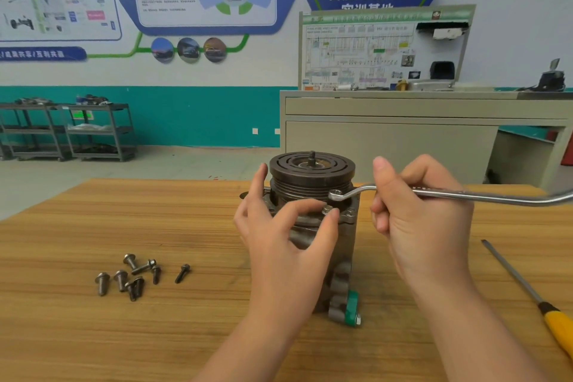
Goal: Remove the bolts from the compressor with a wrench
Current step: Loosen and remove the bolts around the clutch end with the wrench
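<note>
Midway through the job, the left hand (pixel 279 226) pinches a loosened bolt (pixel 327 210) on the compressor (pixel 313 195) standing on the bench (pixel 124 211); the right hand (pixel 421 211) grips the wrench (pixel 449 194), ring lifted clear. Next, likely: finger-spin it out, join the pile (pixel 136 274).

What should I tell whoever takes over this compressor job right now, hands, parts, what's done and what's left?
Left hand: pinching a bolt on the upright compressor.
Right hand: gripping the wrench, ring end beside the pulley, off the bolt.
Done: eight loose bolts lie on the table to the left.
Left: finger out this bolt, then check for others; the far side is hidden.
A screwdriver lies on the right.
</note>
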The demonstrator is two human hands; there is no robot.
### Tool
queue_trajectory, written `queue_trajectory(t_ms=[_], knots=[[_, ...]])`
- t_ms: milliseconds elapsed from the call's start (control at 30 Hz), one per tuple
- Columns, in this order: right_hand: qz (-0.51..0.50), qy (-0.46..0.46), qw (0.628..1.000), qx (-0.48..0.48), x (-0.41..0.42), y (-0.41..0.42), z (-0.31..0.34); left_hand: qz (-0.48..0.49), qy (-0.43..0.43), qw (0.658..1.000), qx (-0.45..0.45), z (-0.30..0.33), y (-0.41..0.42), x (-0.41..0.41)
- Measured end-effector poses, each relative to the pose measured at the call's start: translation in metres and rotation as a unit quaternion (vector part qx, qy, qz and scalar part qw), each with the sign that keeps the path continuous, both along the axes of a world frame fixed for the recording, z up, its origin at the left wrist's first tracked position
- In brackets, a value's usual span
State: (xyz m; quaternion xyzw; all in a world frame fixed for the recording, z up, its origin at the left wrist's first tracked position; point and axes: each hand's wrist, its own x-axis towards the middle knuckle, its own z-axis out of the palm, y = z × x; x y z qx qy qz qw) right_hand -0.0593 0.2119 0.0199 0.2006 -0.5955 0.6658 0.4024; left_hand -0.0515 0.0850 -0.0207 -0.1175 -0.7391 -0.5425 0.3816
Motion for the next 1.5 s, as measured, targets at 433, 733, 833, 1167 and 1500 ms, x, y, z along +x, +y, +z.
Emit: queue_trajectory(t_ms=[433,733,833,1167,1500], knots=[[0.089,-0.099,0.972,-0.194,-0.014,0.008,-0.005,0.05,0.014,0.998,-0.04,0.0,0.003,0.001],[0.188,-0.174,0.912,-0.319,-0.03,0.024,-0.011,0.128,-0.01,0.991,-0.043,-0.001,0.02,0.003],[0.15,-0.137,0.946,-0.253,-0.03,0.026,-0.008,0.11,-0.007,0.992,-0.055,-0.002,0.017,0.006],[0.13,-0.137,0.953,-0.238,-0.032,0.027,-0.012,0.183,0.039,0.981,-0.051,0.048,-0.023,0.007],[0.022,-0.103,0.982,-0.157,-0.027,0.021,-0.017,0.264,-0.533,0.697,-0.4,-0.035,-0.149,-0.033]])
